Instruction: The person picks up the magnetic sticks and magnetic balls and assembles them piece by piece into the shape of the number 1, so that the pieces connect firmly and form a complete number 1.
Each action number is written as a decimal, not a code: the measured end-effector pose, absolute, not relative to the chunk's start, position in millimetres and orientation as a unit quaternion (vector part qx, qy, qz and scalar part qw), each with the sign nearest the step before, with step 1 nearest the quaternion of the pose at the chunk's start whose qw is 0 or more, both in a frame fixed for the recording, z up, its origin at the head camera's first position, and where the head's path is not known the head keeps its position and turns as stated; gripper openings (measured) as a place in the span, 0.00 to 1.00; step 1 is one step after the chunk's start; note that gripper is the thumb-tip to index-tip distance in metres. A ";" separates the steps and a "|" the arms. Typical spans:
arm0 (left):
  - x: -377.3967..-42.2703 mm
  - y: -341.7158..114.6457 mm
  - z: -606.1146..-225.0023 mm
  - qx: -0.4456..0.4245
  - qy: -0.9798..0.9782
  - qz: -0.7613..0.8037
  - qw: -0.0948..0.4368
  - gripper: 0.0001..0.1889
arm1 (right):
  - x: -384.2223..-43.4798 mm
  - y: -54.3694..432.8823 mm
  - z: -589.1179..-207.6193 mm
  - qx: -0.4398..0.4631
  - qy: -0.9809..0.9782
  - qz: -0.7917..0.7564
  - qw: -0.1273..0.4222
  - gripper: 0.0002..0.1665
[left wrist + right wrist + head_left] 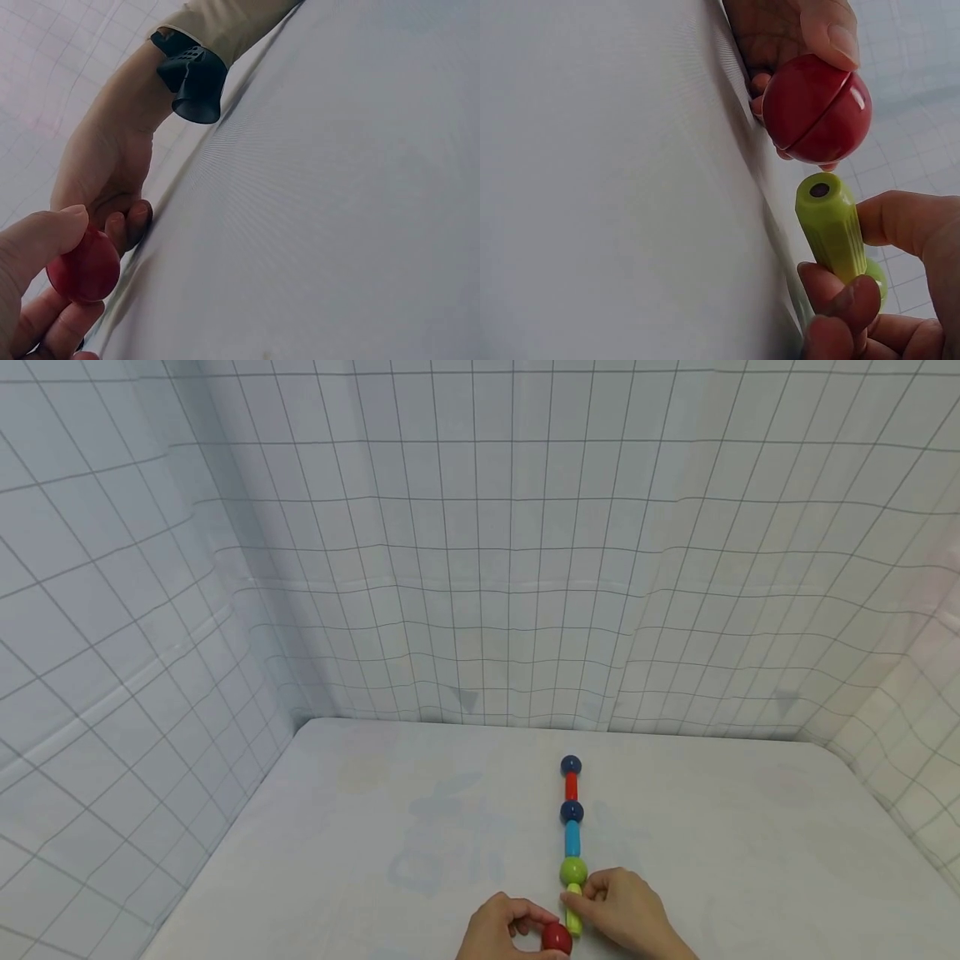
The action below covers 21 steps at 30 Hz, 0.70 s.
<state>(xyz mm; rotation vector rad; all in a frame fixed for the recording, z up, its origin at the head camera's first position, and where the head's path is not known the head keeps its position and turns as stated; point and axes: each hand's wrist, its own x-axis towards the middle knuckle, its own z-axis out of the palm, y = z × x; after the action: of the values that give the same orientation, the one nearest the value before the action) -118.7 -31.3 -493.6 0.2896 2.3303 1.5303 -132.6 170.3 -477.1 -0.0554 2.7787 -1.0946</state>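
Note:
A row of balls and rods lies on the white table, running away from me: a yellow-green rod [573, 922] nearest, then a green ball [573, 871], a blue rod [572, 838], a dark blue ball [572, 812], a red rod [572, 786] and another dark blue ball [571, 765]. My right hand [628, 910] pinches the yellow-green rod between thumb and fingers. In the right wrist view a dark round spot shows in the rod's end. Just left of it, my left hand [504, 928] pinches a red ball [817, 109] with a seam around it. Ball and rod end are close but apart.
The white table [337, 843] spreads to both sides of the row. White cloth curtains with a dark grid [480, 543] hang behind it and at both sides. A dark band with a device [193, 82] sits on my right wrist, below a beige sleeve [240, 26].

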 end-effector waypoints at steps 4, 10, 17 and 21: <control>-118.1 -30.7 -495.0 0.106 0.824 0.534 0.158 0.12 | -134.1 170.3 -477.5 -0.013 0.928 -0.365 0.076 0.22; -117.2 -29.8 -494.2 0.104 0.823 0.538 0.151 0.13 | -136.0 169.8 -476.7 -0.009 0.929 -0.364 0.066 0.22; -116.7 -28.4 -494.7 0.099 0.829 0.534 0.135 0.13 | -138.0 168.7 -475.8 -0.003 0.930 -0.364 0.059 0.22; -115.6 -26.2 -494.0 0.084 0.835 0.528 0.134 0.13 | -139.1 167.8 -475.6 -0.001 0.928 -0.368 0.056 0.22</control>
<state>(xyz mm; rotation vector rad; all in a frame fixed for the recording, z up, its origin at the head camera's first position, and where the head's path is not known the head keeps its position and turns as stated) -115.6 -26.2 -494.0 0.2424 2.4203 1.5297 -139.1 167.8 -475.6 -0.0015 2.8162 -1.1157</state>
